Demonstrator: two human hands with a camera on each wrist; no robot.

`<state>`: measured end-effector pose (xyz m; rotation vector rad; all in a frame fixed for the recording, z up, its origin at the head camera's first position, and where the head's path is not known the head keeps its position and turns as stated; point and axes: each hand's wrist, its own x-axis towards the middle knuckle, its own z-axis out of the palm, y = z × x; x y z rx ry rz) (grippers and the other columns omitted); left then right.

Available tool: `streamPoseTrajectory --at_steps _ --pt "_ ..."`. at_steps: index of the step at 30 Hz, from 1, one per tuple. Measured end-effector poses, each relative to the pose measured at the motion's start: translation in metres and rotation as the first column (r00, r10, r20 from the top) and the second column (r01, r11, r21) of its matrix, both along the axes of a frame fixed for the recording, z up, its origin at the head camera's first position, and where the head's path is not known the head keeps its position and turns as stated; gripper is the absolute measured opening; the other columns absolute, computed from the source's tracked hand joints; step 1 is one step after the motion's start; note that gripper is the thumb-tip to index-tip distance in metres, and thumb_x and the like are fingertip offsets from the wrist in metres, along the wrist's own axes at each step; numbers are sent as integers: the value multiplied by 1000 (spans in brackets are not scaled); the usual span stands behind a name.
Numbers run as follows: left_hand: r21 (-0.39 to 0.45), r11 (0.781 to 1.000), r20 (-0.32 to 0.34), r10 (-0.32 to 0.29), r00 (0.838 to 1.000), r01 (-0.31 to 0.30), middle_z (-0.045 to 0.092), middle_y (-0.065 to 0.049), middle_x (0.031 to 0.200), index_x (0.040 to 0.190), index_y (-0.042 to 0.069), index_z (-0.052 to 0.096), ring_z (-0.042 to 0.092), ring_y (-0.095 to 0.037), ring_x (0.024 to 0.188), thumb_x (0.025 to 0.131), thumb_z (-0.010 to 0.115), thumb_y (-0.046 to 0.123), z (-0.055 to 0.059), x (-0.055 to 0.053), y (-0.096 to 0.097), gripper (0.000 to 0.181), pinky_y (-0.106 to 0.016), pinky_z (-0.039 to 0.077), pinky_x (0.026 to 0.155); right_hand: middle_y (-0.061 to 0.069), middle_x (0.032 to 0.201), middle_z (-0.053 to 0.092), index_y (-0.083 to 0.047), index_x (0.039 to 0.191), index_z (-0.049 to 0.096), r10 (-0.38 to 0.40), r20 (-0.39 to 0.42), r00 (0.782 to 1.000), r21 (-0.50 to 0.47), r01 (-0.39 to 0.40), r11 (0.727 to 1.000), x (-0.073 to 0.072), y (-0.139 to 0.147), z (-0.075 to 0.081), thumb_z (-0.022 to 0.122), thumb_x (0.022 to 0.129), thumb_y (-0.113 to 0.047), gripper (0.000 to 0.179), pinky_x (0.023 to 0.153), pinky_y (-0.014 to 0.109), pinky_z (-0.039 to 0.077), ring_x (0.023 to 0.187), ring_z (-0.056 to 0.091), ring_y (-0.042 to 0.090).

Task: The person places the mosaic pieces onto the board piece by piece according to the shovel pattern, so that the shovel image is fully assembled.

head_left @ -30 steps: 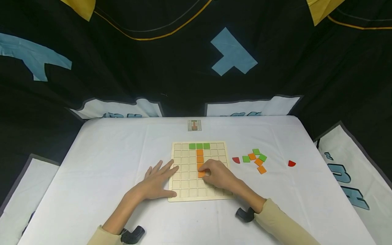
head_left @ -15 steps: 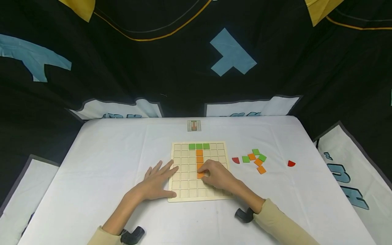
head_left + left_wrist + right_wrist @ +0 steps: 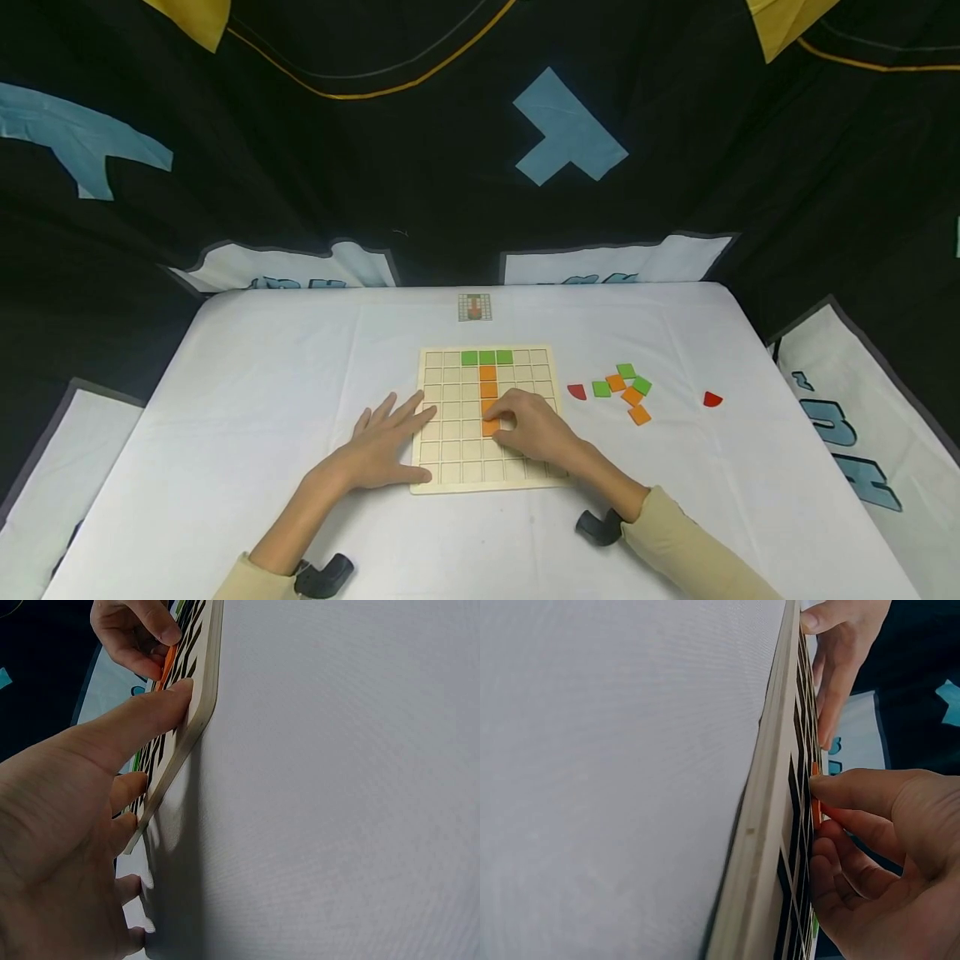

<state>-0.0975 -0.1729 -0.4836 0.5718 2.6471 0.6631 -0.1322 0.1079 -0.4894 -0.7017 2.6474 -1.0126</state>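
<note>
1. Right hand [image 3: 536, 427] first, since it's the busy one: thumb and finger are pinched round the edges of an orange square [image 3: 491, 427], with hardly any gap beyond the square itself.
2. That square sits on the wooden board [image 3: 453, 452], low end of an orange strip [image 3: 488, 382] running straight away from the person. Can't tell from here if it's fully seated.
3. This is the bit that matters, imo: the square has no long side, but the strip does, and it lies just left of the right hand's fingertips. The left hand [image 3: 384, 450] is further off.
4. Left hand's spread wide, not gripping anything; thumb and a couple of fingertips rest on the board's left edge.
5. Beyond both hands, the green row [image 3: 487, 357] caps the strip, and the little picture card [image 3: 475, 307] lies past that on the bench [image 3: 225, 433].
6. Loose squares [image 3: 632, 396] are out to the right hand's right, with one red wedge [image 3: 577, 392] nearer and another [image 3: 712, 400] well apart.
</note>
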Motion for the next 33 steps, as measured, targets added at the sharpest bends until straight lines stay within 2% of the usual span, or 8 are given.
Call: streamPoseTrajectory --at_steps 12,16,20,25,30,33 --pt "1 1000 -4 -6 1000 6 18 -13 164 155 13 38 4 -47 148 82 77 49 2 0 1 90 -73 2 109 -5 108 65 -14 112 75 10 -18 1000 -26 -11 1000 -1 10 3 78 85 -14 27 87 35 49 96 57 13" --pt "16 1000 -5 -11 1000 11 18 -13 164 155 13 38 3 -48 148 82 77 47 3 0 1 90 -73 2 109 -5 111 66 -13 112 75 -40 -38 998 -57 38 998 -1 24 7 78 85 -13 27 92 39 49 102 59 15" --pt "21 1000 -9 -12 1000 13 18 -13 164 155 13 38 3 -48 148 82 77 48 2 0 1 90 -73 3 109 -1 112 68 -10 113 74 -116 -76 990 -84 109 990 -3 49 9 78 85 -11 28 88 39 51 100 62 17" --pt "15 1000 -8 -10 1000 10 19 -13 164 155 13 39 4 -48 148 82 77 49 2 0 1 90 -74 3 109 5 109 70 -6 112 74 -246 -106 963 -109 235 966 0 87 11 78 86 -10 27 83 41 54 95 64 22" --pt "4 1000 -8 -7 1000 7 19 -13 164 155 14 39 5 -48 148 82 77 50 3 1 0 90 -74 4 109 10 106 70 -4 113 73 -379 -107 919 -99 370 924 7 127 12 79 86 -11 29 80 43 55 93 65 27" --pt "1 1000 -7 -7 1000 7 19 -12 164 155 14 39 5 -48 148 82 77 50 3 1 0 90 -74 4 109 12 105 71 -1 115 72 -429 -100 898 -70 424 903 13 149 11 78 86 -12 31 78 41 55 93 66 28"
